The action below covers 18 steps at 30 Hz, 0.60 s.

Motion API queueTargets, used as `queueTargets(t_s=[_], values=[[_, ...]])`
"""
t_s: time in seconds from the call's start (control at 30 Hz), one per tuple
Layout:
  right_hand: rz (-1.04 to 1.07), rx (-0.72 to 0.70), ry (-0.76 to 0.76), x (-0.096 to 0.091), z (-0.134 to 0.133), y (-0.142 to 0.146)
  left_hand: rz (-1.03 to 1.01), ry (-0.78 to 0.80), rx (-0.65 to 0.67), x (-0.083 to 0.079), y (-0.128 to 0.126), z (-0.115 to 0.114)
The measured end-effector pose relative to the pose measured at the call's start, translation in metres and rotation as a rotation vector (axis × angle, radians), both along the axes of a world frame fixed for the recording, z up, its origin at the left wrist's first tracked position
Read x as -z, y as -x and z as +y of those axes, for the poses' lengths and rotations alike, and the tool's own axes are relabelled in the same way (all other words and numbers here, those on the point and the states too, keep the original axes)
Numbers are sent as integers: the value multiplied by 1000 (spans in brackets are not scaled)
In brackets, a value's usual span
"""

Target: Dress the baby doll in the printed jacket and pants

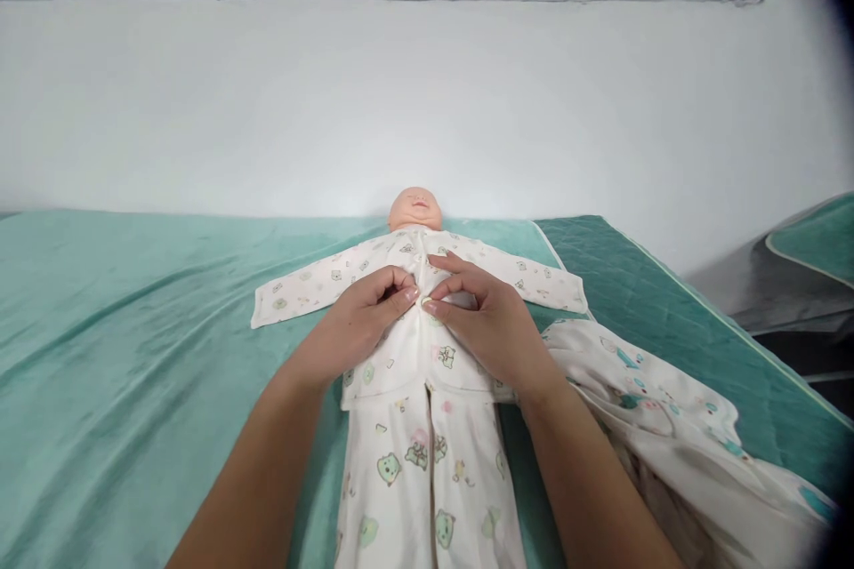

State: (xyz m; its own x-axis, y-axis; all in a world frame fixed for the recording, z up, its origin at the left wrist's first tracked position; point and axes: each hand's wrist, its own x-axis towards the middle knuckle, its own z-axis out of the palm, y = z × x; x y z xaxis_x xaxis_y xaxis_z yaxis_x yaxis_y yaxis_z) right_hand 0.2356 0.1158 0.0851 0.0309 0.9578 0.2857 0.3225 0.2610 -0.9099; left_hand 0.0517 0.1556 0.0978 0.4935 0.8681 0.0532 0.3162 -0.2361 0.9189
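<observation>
A baby doll point(414, 210) lies face up on the green bed point(120, 347), dressed in a white printed top point(313, 280) and matching trousers point(427, 480). Both my hands rest on its chest. My left hand point(364, 320) pinches the left edge of the top's front opening between thumb and fingers. My right hand point(484, 316) pinches the right edge, thumb and forefinger closed, fingertips almost meeting those of the left at the middle of the chest. The sleeves lie spread out to both sides.
A crumpled white printed cloth point(673, 427) lies on the bed right of the doll. A white wall point(427, 98) stands behind the bed. A second green-covered surface point(817, 240) shows at the far right, beyond a dark gap.
</observation>
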Motion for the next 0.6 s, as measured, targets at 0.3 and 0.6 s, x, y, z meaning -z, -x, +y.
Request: queueTargets(t_s=[0.3,0.6], values=[[-11,-3,-69,6,0,1,-53,-9,-25,0,-4,-2],[98,14,-71,3,1,-7,-24,-66,-24,-2,-4,-3]])
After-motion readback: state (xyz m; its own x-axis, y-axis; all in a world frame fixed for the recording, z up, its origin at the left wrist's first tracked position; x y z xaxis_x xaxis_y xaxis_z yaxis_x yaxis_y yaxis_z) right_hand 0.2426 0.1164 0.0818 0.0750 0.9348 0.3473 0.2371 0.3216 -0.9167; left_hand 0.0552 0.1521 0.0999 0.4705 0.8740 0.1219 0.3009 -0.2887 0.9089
